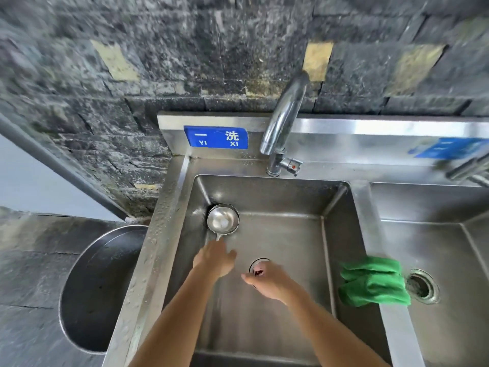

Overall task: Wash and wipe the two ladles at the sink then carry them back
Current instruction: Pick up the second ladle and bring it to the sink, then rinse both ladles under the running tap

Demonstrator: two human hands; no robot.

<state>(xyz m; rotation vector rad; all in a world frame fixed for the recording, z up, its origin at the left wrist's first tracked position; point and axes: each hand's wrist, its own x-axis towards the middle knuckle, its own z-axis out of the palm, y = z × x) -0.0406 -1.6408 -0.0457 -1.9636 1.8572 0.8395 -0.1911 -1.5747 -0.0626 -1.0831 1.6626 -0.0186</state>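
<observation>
Ladle (223,220), only 1 in view, lies bowl-up in the back left corner of the sink (275,197); its handle is almost wholly hidden under the left hand (214,258), whose fingers seem curled on it. Right hand (267,280) hovers over the drain (258,263), loosely cupped, gripping nothing visible. Green cloth (374,283) drapes over the basin divider.

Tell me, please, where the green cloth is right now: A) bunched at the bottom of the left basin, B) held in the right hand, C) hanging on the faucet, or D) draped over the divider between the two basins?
D: the green cloth lies across the steel divider between the basins, and neither hand touches it.
</observation>
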